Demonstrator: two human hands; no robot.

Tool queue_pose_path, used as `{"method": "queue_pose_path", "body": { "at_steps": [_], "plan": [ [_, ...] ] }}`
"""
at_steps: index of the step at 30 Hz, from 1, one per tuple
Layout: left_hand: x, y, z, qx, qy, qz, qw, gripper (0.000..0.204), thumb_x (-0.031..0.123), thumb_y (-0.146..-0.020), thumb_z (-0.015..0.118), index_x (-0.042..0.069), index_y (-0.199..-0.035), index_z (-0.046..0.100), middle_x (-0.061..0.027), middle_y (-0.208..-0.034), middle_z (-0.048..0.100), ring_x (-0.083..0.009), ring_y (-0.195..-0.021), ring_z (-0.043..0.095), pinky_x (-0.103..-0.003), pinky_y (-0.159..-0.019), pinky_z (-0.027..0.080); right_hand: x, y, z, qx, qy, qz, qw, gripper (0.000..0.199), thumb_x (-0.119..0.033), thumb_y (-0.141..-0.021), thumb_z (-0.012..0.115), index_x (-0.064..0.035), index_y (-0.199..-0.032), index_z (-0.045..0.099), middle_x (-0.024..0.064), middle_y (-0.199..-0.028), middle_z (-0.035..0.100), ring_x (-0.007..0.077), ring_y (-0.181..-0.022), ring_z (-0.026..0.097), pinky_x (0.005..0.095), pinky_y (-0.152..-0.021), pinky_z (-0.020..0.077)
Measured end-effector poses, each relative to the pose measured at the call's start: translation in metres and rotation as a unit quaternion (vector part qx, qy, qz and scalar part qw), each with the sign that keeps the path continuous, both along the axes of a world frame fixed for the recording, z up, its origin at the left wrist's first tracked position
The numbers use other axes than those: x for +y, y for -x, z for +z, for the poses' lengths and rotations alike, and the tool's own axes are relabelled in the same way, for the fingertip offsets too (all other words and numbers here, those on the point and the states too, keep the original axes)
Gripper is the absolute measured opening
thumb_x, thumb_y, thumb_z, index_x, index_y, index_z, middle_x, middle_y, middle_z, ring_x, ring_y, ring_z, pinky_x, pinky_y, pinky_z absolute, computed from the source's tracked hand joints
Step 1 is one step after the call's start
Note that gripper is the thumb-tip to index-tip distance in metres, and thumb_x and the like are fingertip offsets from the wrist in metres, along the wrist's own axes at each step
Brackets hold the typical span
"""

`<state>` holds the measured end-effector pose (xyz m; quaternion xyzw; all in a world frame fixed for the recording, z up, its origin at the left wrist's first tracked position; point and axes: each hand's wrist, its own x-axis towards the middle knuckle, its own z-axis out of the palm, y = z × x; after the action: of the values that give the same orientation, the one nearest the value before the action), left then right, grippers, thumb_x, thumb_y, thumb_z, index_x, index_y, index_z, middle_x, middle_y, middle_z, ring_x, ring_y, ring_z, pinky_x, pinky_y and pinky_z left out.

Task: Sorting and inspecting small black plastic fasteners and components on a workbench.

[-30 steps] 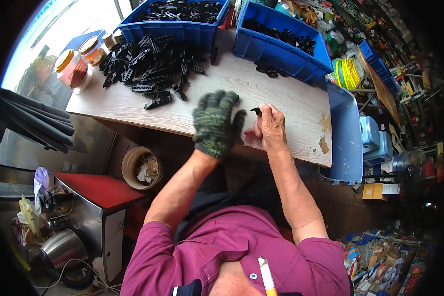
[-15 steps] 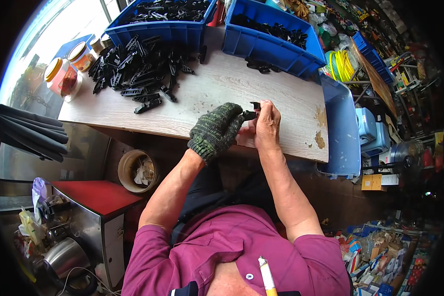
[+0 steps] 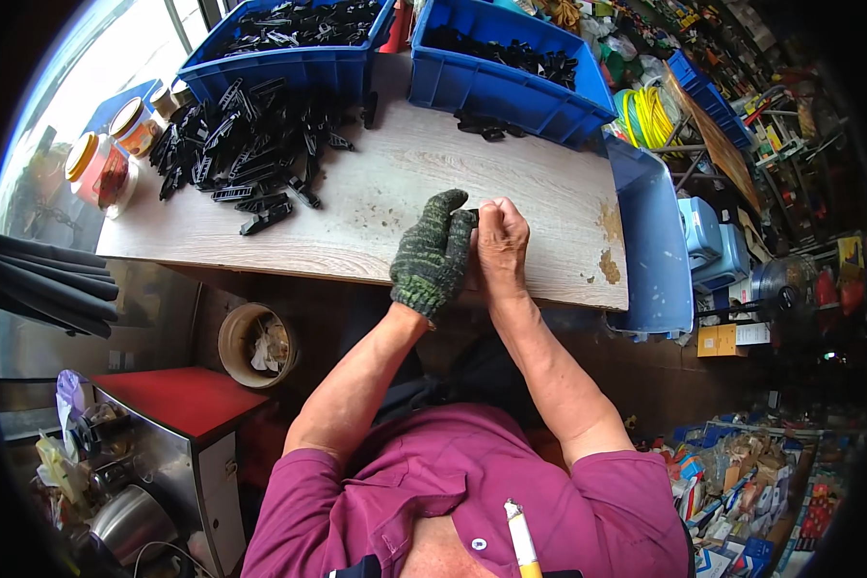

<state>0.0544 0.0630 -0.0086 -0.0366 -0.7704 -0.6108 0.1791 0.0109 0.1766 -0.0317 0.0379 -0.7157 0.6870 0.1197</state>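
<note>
My left hand (image 3: 432,252), in a dark green knitted glove, is closed over the table's near edge with its thumb raised. Against it, my bare right hand (image 3: 503,249) is curled with the fingers folded in. A small black plastic part (image 3: 473,214) shows between the two hands, gripped by both; most of it is hidden. To the left on the pale wood-grain table (image 3: 376,159) lies a heap of black plastic parts (image 3: 250,144), slim and slotted. A few more black pieces (image 3: 488,125) rest in front of the right-hand blue crate.
Two blue crates (image 3: 279,72) (image 3: 511,101) holding black parts stand along the back. Lidded jars (image 3: 96,171) line the left side. A blue bin (image 3: 653,250) adjoins the table's right end. Below are a waste bucket (image 3: 229,345) and a red-topped cabinet (image 3: 178,400).
My hands have drawn together; the left has turned more upright and shifted right. The black part, plainly visible before, is now mostly covered. The whole view has shifted slightly.
</note>
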Motion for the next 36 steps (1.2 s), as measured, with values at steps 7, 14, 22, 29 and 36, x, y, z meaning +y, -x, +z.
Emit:
{"method": "queue_pose_path", "body": {
  "at_steps": [7,14,22,29,36],
  "plan": [
    [-0.011,-0.016,0.021,-0.078,0.037,-0.041,0.995,0.034,0.016,-0.095,0.059,0.004,-0.127,0.056,-0.0198,-0.111,0.066,-0.0364,-0.102,0.064,-0.043,-0.088,0.050,-0.001,-0.011,0.029,-0.037,0.041,0.046,0.997,0.024,-0.020,-0.097,0.051,-0.0094,-0.076,0.052,-0.0042,-0.059,0.044,0.0067,-0.049,0.042,0.0252,-0.046,0.0331],
    [-0.162,-0.027,0.011,0.127,0.448,0.334,0.820,0.029,0.017,-0.087,0.067,0.006,-0.114,0.065,-0.0154,-0.110,0.065,-0.0360,-0.105,0.059,-0.046,-0.094,0.047,0.015,-0.004,0.042,-0.185,0.222,0.042,0.956,0.042,-0.034,-0.094,0.049,-0.0121,-0.061,0.036,0.0003,-0.045,0.025,0.0169,-0.039,0.036,0.0509,-0.053,0.0576],
    [-0.188,-0.045,-0.001,0.113,0.482,0.225,0.839,0.024,0.019,-0.087,0.064,0.012,-0.110,0.068,-0.0131,-0.102,0.068,-0.0359,-0.098,0.061,-0.048,-0.084,0.048,0.108,0.070,0.049,-0.149,0.238,-0.315,0.907,0.035,-0.036,-0.090,0.061,-0.0073,-0.079,0.044,0.0055,-0.051,0.033,0.0207,-0.041,0.043,0.0567,-0.057,0.0601],
    [-0.133,-0.013,0.000,0.100,0.461,0.110,0.875,0.015,0.024,-0.086,0.064,0.015,-0.097,0.068,-0.0084,-0.091,0.065,-0.0352,-0.090,0.059,-0.049,-0.073,0.045,0.112,0.087,0.037,-0.164,0.116,-0.209,0.957,0.031,-0.023,-0.084,0.072,-0.0051,-0.106,0.060,0.0042,-0.056,0.044,0.0149,-0.038,0.044,0.0413,-0.047,0.0594],
    [-0.092,0.004,0.011,0.109,0.416,0.095,0.898,0.013,0.021,-0.084,0.065,0.015,-0.095,0.067,-0.0090,-0.089,0.065,-0.0345,-0.088,0.060,-0.048,-0.071,0.045,0.068,0.113,0.045,-0.190,-0.087,-0.136,0.968,0.040,-0.020,-0.081,0.075,-0.0057,-0.115,0.060,0.0067,-0.073,0.054,0.0135,-0.042,0.047,0.0340,-0.042,0.0545]
  ]
}}
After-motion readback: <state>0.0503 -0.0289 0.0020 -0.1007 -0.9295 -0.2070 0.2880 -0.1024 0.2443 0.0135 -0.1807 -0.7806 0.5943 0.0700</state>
